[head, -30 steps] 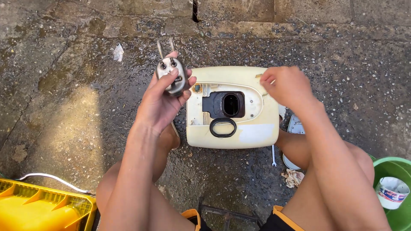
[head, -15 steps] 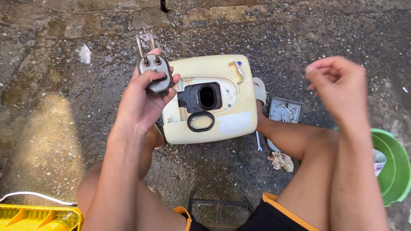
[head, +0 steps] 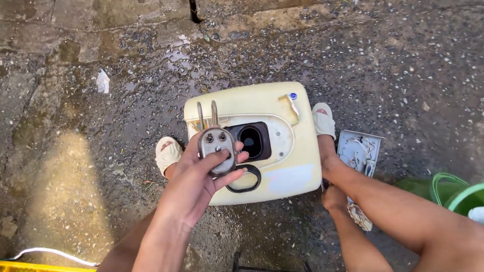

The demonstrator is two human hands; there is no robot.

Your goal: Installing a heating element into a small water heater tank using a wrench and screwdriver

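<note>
My left hand (head: pixel 194 189) grips a metal heating element (head: pixel 216 146) by its oval flange, and the two thin tube ends point up and away from me. It hangs just over a cream water heater casing (head: pixel 282 166) that lies flat on the wet concrete. Beside the flange is the casing's black oval opening (head: pixel 251 141). A black rubber ring (head: pixel 248 182) lies at the opening's near edge. My right hand (head: pixel 333 197) is low at the casing's near right corner, partly tucked under my leg, and its fingers are hidden.
My sandalled feet (head: pixel 169 153) (head: pixel 322 120) flank the casing. To its right lies a white cover plate with wires (head: pixel 359 148), with a rag (head: pixel 360 216) nearer me. A green bucket (head: pixel 461 194) stands at the far right. A yellow crate (head: pixel 25 266) and white cable (head: pixel 50 251) are at bottom left.
My left hand has brought the heating element down and right, over the casing near its opening. My right hand has dropped from mid-air to the ground beside the casing.
</note>
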